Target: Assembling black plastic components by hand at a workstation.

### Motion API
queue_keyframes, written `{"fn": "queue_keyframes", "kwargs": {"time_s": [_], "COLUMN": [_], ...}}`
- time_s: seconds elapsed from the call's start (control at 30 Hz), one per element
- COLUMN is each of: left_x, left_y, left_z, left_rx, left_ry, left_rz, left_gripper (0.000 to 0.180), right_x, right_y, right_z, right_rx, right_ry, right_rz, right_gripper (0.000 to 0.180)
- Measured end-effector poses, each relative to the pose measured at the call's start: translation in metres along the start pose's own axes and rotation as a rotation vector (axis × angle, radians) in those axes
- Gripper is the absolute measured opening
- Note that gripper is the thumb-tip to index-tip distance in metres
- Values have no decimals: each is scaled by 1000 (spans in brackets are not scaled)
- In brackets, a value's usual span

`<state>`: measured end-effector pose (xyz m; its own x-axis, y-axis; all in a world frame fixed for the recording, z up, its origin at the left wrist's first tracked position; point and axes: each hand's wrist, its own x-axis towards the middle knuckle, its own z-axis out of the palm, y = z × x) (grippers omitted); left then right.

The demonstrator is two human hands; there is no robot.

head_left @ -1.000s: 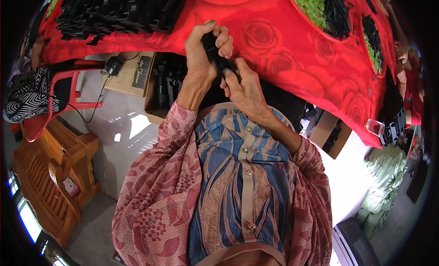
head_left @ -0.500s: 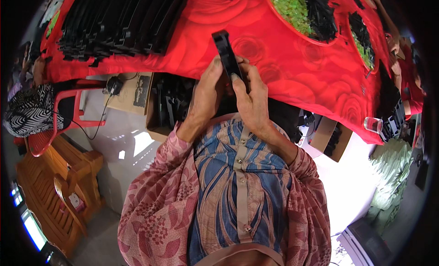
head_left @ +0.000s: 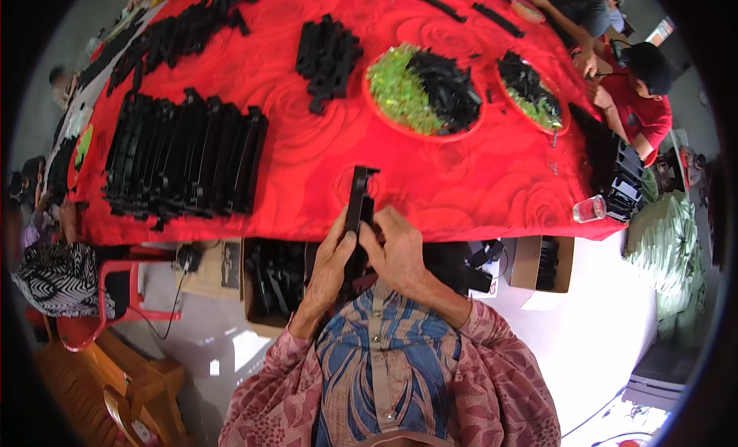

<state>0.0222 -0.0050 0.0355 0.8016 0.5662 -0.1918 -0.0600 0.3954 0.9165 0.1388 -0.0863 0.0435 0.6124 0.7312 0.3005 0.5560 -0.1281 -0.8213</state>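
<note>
Just in front of my body, at the table's near edge, I hold a long black plastic part [head_left: 359, 195] with a notched upper end. It points away from me, nearly upright in the view. My left hand [head_left: 329, 266] is closed round its lower left side, thumb along it. My right hand [head_left: 397, 251] is closed at its right side, with the thumb pressed near the part's lower half. The fingertips of the right hand are partly hidden, and whether they pinch a smaller piece cannot be seen.
On the red tablecloth [head_left: 307, 151], a stack of black parts [head_left: 184, 159] lies left, with another pile [head_left: 329, 56] farther back. Two red-rimmed trays hold green pieces [head_left: 400, 93] and black pieces. A glass [head_left: 589, 209] stands near the right edge. People sit at the far right.
The view has shifted, so more of the table shows and my hands appear lower. The black part now leans less to the left, and my right hand's fingers have bent in beside it.
</note>
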Motion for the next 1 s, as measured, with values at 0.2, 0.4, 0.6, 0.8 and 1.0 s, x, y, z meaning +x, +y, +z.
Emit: {"fn": "queue_keyframes", "kwargs": {"time_s": [0.2,0.4,0.6,0.8,1.0], "left_x": [3,-6,-3,1,-4], "left_y": [-3,21,16,-2,8], "left_z": [3,15,-1,-7,4], "left_rx": [10,135,319,521,862], "left_ry": [26,21,-36,-61,-45], "left_rz": [-90,-162,-29,117,271], "left_gripper": [50,56,55,52,46], "right_x": [4,3,0,-1,-4], "right_y": [-2,1,6,12,13], "right_z": [-7,-9,-9,-14,-16], "right_rx": [-231,-345,-260,-96,-74], "right_ry": [211,137,135,8,-17], "right_rz": [-199,-337,-248,32,126], "right_gripper": [47,48,50,51,50]}}
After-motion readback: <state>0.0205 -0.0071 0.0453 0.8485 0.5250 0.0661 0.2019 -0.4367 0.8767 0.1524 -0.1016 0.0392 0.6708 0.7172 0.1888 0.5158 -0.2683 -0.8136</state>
